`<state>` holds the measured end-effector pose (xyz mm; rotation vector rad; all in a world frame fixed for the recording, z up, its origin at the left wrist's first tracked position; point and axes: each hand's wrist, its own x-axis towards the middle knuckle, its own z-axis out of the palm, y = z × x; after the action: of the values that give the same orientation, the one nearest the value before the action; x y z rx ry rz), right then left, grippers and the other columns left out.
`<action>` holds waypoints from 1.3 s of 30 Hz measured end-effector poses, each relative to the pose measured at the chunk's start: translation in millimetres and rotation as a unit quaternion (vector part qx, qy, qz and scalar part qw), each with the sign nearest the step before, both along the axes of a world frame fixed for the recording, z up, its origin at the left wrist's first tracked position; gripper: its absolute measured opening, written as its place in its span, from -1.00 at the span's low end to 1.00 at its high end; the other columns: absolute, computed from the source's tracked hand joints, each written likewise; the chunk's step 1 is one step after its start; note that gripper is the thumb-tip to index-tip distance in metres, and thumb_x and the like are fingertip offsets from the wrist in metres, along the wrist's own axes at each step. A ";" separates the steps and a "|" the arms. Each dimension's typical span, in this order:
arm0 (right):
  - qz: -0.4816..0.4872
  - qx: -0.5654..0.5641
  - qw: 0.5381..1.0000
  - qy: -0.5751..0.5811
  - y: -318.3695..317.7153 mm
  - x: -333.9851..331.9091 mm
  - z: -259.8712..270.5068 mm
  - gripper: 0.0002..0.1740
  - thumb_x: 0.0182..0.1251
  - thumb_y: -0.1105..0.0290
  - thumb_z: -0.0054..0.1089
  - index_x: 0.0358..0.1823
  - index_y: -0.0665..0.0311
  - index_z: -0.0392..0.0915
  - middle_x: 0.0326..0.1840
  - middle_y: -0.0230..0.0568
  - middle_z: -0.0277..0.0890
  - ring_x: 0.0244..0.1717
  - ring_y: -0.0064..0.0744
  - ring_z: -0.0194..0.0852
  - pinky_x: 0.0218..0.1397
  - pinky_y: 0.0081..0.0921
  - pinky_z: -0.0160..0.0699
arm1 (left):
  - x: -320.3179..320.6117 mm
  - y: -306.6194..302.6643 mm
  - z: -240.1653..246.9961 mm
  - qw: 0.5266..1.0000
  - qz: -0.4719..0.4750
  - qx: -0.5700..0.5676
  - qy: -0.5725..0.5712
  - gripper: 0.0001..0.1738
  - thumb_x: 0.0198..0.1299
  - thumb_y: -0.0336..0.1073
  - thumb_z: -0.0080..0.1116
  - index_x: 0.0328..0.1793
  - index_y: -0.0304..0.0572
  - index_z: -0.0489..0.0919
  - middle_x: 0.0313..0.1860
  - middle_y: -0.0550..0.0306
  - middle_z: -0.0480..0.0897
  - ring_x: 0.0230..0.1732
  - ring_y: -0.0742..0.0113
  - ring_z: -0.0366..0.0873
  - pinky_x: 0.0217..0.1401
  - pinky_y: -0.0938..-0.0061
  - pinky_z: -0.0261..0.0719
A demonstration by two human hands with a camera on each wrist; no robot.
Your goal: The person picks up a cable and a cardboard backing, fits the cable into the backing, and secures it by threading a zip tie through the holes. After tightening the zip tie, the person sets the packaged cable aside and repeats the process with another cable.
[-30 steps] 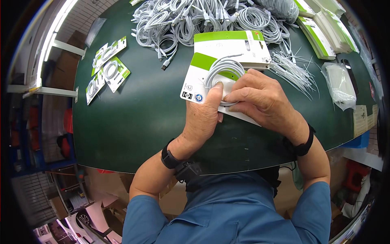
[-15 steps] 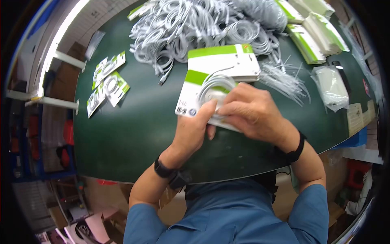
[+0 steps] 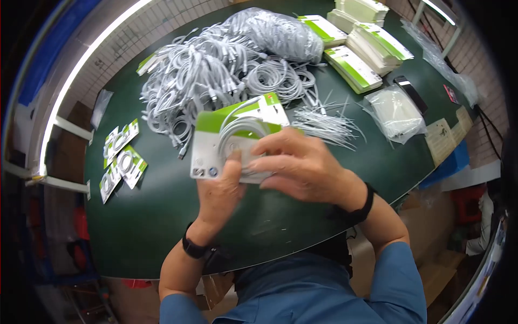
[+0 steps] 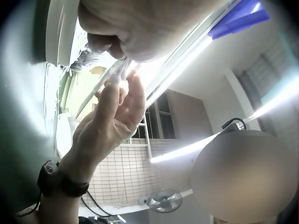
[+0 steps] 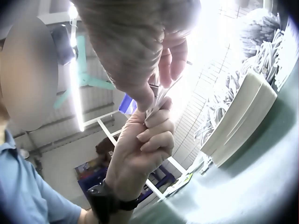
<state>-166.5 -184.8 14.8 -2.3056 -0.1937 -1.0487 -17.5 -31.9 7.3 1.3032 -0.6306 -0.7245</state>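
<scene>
My left hand (image 3: 217,197) grips a green and white packaging card (image 3: 203,147), thumb on its front and fingers behind. A coiled white charging cable (image 3: 243,126) lies against the card's face under that thumb, one loose end rising at the top. My right hand (image 3: 307,164) is at the coil's right side, fingers bent and thumb below, pinching the cable low on the card. Motion blurs these fingertips in the head view. In the right wrist view the left fingers (image 5: 156,135) curl at the card's back. Behind the held card stands a stack of cards (image 3: 274,112).
A large heap of coiled cables (image 3: 189,81) covers the back of the green table (image 3: 162,232). Loose zip ties (image 3: 329,127) lie to the right, near a plastic bag (image 3: 396,113), a phone (image 3: 411,94) and card stacks (image 3: 353,70). Several carded cables (image 3: 129,164) lie at left.
The head view has turned, so the tabletop things sit lower and further left. My right fingers have spread slightly at the coil; my left hand keeps its grip on the card.
</scene>
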 end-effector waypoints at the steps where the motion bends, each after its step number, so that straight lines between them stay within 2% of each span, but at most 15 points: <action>1: 0.000 0.002 1.000 0.000 -3.5 -2.3 -1.2 -0.55 0.06 0.44 0.66 0.02 0.09 0.71 0.12 -0.32 0.68 0.01 -0.16 0.71 0.02 -0.23 0.76 | -0.1 -5.2 -0.7 1.000 0.001 0.000 -0.025 -0.75 0.58 -0.38 0.15 0.28 -0.26 0.54 -0.26 0.20 0.65 -0.59 0.61 0.44 -0.70 0.60 0.27; 2: -0.003 -0.001 1.000 0.000 -10.8 -5.1 -2.2 -0.53 0.04 0.45 0.67 0.02 0.09 0.71 0.13 -0.30 0.68 0.00 -0.15 0.72 0.00 -0.23 0.76 | -0.8 -11.2 0.0 0.999 -0.001 -0.004 -0.050 -0.73 0.59 -0.36 0.13 0.31 -0.24 0.52 -0.26 0.20 0.64 -0.61 0.62 0.43 -0.71 0.62 0.25; 5: -0.012 -0.020 1.000 -0.001 -18.1 -10.7 -4.2 -0.52 0.02 0.46 0.69 0.02 0.10 0.72 0.13 -0.27 0.69 -0.03 -0.15 0.72 -0.05 -0.24 0.75 | -10.6 -27.3 5.4 0.999 -0.001 -0.041 0.017 -0.76 0.50 -0.45 0.24 0.21 -0.28 0.52 -0.24 0.19 0.63 -0.56 0.57 0.50 -0.67 0.55 0.37; 8: -0.030 -0.021 0.999 -0.006 -16.1 -13.0 -4.3 -0.53 0.01 0.46 0.69 0.01 0.10 0.73 0.12 -0.27 0.69 -0.05 -0.14 0.72 -0.07 -0.25 0.74 | -14.6 -32.8 0.8 0.998 -0.020 -0.048 0.033 -0.74 0.49 -0.44 0.24 0.22 -0.27 0.51 -0.24 0.20 0.62 -0.55 0.57 0.52 -0.67 0.55 0.38; 11: -0.035 0.009 0.999 -0.007 -13.2 -12.6 -5.7 -0.56 0.04 0.45 0.69 -0.01 0.10 0.73 0.10 -0.30 0.69 -0.05 -0.15 0.72 -0.07 -0.26 0.74 | -12.6 -37.4 -2.8 1.000 0.011 -0.028 0.002 -0.75 0.50 -0.43 0.22 0.22 -0.27 0.51 -0.25 0.18 0.63 -0.57 0.56 0.50 -0.68 0.55 0.36; 14: -0.045 0.001 0.999 -0.017 -16.2 -10.5 -3.9 -0.58 0.06 0.44 0.68 -0.02 0.09 0.74 0.06 -0.34 0.70 -0.07 -0.16 0.70 -0.09 -0.26 0.73 | -8.0 -42.2 -0.2 0.998 -0.002 -0.031 0.046 -0.76 0.51 -0.42 0.21 0.22 -0.27 0.51 -0.25 0.16 0.63 -0.59 0.55 0.48 -0.69 0.55 0.34; 18: -0.081 -0.028 0.996 -0.007 -20.0 -6.5 -11.5 -0.62 0.09 0.44 0.66 -0.03 0.10 0.76 -0.03 -0.38 0.70 -0.13 -0.17 0.65 -0.12 -0.27 0.69 | -13.2 -45.3 -6.6 0.999 -0.015 -0.035 -0.014 -0.80 0.54 -0.38 0.20 0.18 -0.25 0.52 -0.29 0.18 0.60 -0.59 0.55 0.45 -0.70 0.54 0.32; 19: -0.080 -0.030 0.996 -0.014 -20.9 -5.5 -11.9 -0.63 0.09 0.44 0.66 -0.05 0.10 0.76 -0.05 -0.38 0.70 -0.14 -0.18 0.64 -0.11 -0.27 0.68 | -16.9 -45.0 -5.1 0.999 -0.012 -0.040 -0.008 -0.79 0.59 -0.34 0.14 0.22 -0.25 0.55 -0.28 0.21 0.60 -0.61 0.60 0.39 -0.69 0.59 0.23; 22: -0.079 -0.030 0.996 -0.015 -20.0 -4.7 -10.5 -0.65 0.09 0.43 0.66 -0.07 0.10 0.77 -0.10 -0.39 0.69 -0.14 -0.18 0.58 -0.07 -0.26 0.64 | -15.5 -40.9 -5.1 0.998 -0.030 -0.058 0.013 -0.79 0.58 -0.32 0.19 0.15 -0.29 0.53 -0.29 0.18 0.60 -0.59 0.56 0.43 -0.65 0.56 0.36; 28: -0.107 -0.001 0.994 0.030 -2.7 3.1 -9.9 -0.67 0.09 0.40 0.66 -0.10 0.12 0.76 -0.12 -0.37 0.65 -0.08 -0.16 0.50 0.06 -0.21 0.55 | -15.4 -36.9 -14.8 0.998 -0.014 -0.065 0.007 -0.70 0.64 -0.20 0.17 0.18 -0.33 0.53 -0.25 0.16 0.64 -0.57 0.56 0.50 -0.61 0.61 0.44; 31: -0.100 0.010 0.994 0.038 -3.8 8.7 -17.0 -0.69 0.11 0.38 0.64 -0.11 0.15 0.74 -0.12 -0.34 0.64 -0.07 -0.15 0.49 0.08 -0.21 0.54 | -13.3 -29.5 -15.1 0.999 -0.024 -0.022 -0.012 -0.64 0.65 -0.12 0.14 0.23 -0.31 0.53 -0.25 0.13 0.67 -0.54 0.51 0.56 -0.63 0.59 0.43; 39: -0.083 0.019 0.996 0.017 0.8 14.2 -23.0 -0.69 0.09 0.49 0.63 -0.14 0.19 0.71 -0.13 -0.30 0.64 -0.10 -0.13 0.51 0.02 -0.20 0.55 | -9.2 -27.2 -11.2 0.999 -0.034 -0.007 0.010 -0.68 0.61 -0.22 0.17 0.27 -0.32 0.53 -0.23 0.15 0.65 -0.54 0.53 0.54 -0.65 0.60 0.45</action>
<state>-152.3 -184.0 -8.2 -2.3349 0.0321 -1.0825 -26.7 -59.1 -3.9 1.2654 -0.6652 -0.7870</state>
